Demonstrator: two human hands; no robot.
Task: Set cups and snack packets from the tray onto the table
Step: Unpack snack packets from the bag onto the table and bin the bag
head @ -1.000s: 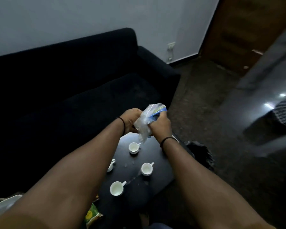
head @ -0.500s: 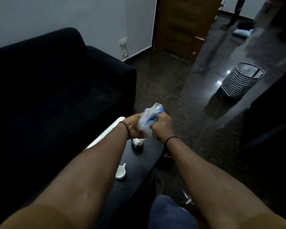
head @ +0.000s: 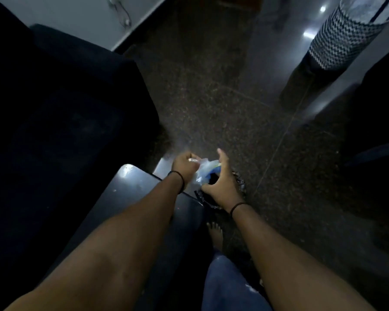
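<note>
**Packet held past the desk's far end**

The left hand (head: 184,166) has its grip curled tight on one end of a crumpled clear-and-blue snack packet (head: 206,173). The right hand (head: 220,182) cups the other side, thumb and fingers spread and lightly bent around it. The packet hangs in the air just beyond the dark desk (head: 130,194), above a black bag (head: 239,187) on the speckled floor (head: 211,97). A zigzag-patterned basket (head: 344,34) stands well apart.
</note>
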